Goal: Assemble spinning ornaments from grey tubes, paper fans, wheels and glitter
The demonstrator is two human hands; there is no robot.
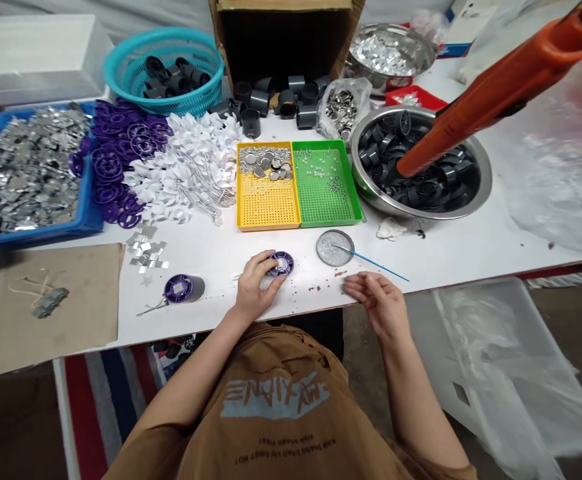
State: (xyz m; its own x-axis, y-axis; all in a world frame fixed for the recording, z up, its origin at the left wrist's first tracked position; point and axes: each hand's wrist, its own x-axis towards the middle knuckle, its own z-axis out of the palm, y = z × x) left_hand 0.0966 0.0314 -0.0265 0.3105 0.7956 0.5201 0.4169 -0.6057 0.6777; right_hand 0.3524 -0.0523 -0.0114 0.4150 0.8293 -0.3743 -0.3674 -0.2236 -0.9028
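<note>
My left hand [255, 285] is closed around a dark cylinder with a purple spoked ring [283, 264] on its end, near the table's front edge. A small pale square piece shows in the middle of that ring. To the right, my right hand [378, 300] hovers by the edge, fingers loosely bent, with nothing visible in it. Beyond it, a blue-handled brush [378, 265] rests on a round grey lid [327, 257] holding a clear, wet-looking substance. Another black cylinder with a purple ring [185, 289] lies on its side at left, with thin wires beside it.
Yellow [265, 217] and green [327, 213] trays hold small metal parts. Behind my right hand stands a steel bowl [471, 207] of black cylinders, with an orange tool [491, 93] hanging over it. Purple rings [108, 160], white pieces [171, 167] and a blue tray [88, 217] fill the left.
</note>
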